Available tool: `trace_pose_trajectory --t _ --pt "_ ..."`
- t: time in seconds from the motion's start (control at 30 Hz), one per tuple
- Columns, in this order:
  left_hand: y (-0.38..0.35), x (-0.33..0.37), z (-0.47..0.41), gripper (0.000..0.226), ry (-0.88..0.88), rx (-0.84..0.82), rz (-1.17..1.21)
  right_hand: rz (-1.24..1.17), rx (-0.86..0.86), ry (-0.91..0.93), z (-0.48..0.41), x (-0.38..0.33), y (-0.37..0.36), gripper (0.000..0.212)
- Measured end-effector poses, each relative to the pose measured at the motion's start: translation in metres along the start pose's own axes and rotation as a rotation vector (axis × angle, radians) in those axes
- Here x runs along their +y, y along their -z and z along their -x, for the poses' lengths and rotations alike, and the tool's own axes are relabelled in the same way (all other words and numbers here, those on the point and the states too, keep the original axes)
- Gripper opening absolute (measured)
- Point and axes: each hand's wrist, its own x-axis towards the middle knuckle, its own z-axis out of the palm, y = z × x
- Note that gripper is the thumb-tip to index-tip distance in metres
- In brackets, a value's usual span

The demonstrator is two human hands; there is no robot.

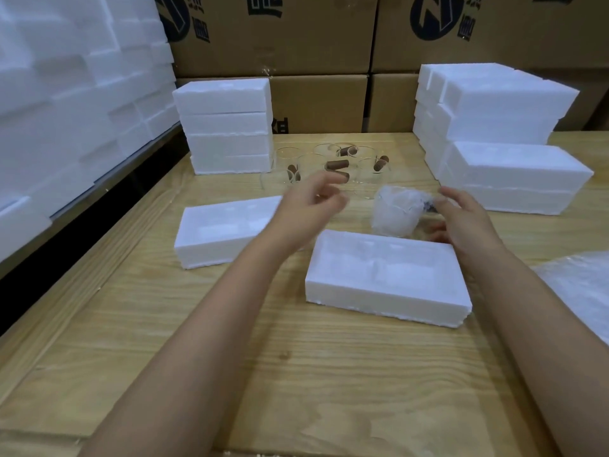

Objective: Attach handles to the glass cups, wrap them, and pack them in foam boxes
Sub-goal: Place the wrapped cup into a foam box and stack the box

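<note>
A glass cup wrapped in bubble film (397,211) hangs just above the far edge of an open foam box half (385,275). My right hand (461,216) pinches the wrapped cup at its right side, by the handle. My left hand (313,201) hovers to the left of it, blurred, fingers loosely curled and holding nothing. A second foam box half (224,232) lies to the left, partly under my left wrist. Behind both hands stand several bare glass cups (329,159) with brown handles (336,164).
Stacks of foam boxes stand at back left (227,127) and at the right (501,140). Cardboard cartons (316,44) wall the back, foam slabs (66,94) the left. Bubble film sheets (580,291) lie at the table's right edge. The wooden table (263,357) is bare near me.
</note>
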Motion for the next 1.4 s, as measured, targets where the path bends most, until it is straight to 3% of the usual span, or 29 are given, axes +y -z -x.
trace_pose_trajectory --t 0.07,0.2,0.37,0.5,0.67,0.77,0.93,1.13,1.4 --pt "-0.012 -0.001 -0.007 0.025 0.065 -0.110 -0.002 0.000 0.004 0.029 -0.005 0.003 0.000 0.024" --pt "-0.024 -0.005 -0.012 0.042 0.137 -0.163 -0.027 -0.040 -0.014 0.074 -0.007 0.005 0.003 0.024" --pt "-0.027 -0.007 -0.012 0.044 0.167 -0.209 -0.065 -0.044 -0.058 0.116 0.002 0.000 0.004 0.021" --pt "-0.025 -0.007 -0.010 0.037 0.128 -0.118 -0.023 -0.124 -0.102 0.140 0.008 -0.010 0.004 0.017" --pt "-0.019 -0.001 -0.007 0.034 -0.063 0.010 0.145 -0.208 -0.175 0.208 0.016 -0.027 0.004 0.013" --pt "-0.015 0.003 -0.006 0.038 -0.128 0.022 0.241 -0.244 -0.206 0.181 0.022 -0.038 -0.002 0.020" --pt "-0.011 0.004 -0.007 0.014 -0.071 0.062 0.370 -0.208 -0.265 0.028 0.026 -0.049 -0.009 0.027" --pt "-0.007 -0.004 -0.005 0.028 -0.012 0.066 0.451 -0.194 -0.335 -0.094 0.028 -0.047 -0.016 0.024" --pt "-0.002 -0.001 -0.005 0.026 0.013 0.021 0.583 -0.273 -0.389 0.021 0.033 -0.047 -0.016 0.019"
